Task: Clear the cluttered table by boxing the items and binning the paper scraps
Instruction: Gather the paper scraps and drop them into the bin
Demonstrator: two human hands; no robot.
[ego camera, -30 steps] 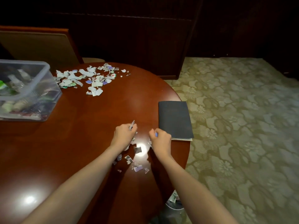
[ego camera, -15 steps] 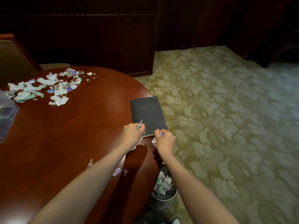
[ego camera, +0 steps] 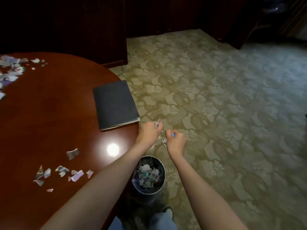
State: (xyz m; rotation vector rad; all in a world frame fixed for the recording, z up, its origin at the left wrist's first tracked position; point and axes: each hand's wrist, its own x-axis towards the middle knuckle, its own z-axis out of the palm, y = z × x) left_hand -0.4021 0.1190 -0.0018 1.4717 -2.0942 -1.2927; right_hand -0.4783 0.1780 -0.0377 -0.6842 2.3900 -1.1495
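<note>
Polished red table (ego camera: pixel 49 113) bears loose scraps (ego camera: pixel 61 171) and a dark notebook (ego camera: pixel 114 103). Past its edge, the left hand (ego camera: pixel 150 133) pinches a paper sliver (ego camera: pixel 157 122) that points up and away. The right hand (ego camera: pixel 176 141) curls round a blue scrap (ego camera: pixel 173 134). Nearer the person, the bin (ego camera: pixel 164 175) stands on carpet (ego camera: pixel 216 113).

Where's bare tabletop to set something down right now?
Bare wood spans the middle of the table, bordered by the far-left scrap pile, the dark notebook and the near scraps. Crowded: the far-left edge and the near strip.

Arms outstretched — left hand (ego camera: pixel 150 131), right hand (ego camera: pixel 176 140) clenched on scraps (ego camera: pixel 157 122).
</note>
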